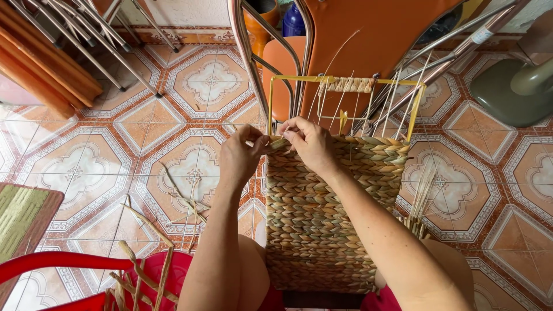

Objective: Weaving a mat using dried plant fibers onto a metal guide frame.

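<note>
1. Head view is showing my left hand (241, 156) and right hand (311, 143) working at the top left edge of the woven panel (322, 213); my fingers are pinching together on a pale fibre strand (276, 142) there.
2. No packages or signs are showing; a blue container (294, 22) and an orange vase (260, 23) are standing beyond the chair legs (247, 57), their markings too small to tell.
3. The panel is lying across my lap, its long axis running away from me toward the yellow wire frame (345, 79), whose upper part is standing unwoven except for a short wrapped band.
4. Open tiled floor (190, 86) is lying to the left; loose straw pieces (184, 198) are resting there. A red plastic rim (63, 262) is crowding the lower left corner.
5. The panel's right edge is sitting near a grey fan base (507, 92), well apart.
</note>
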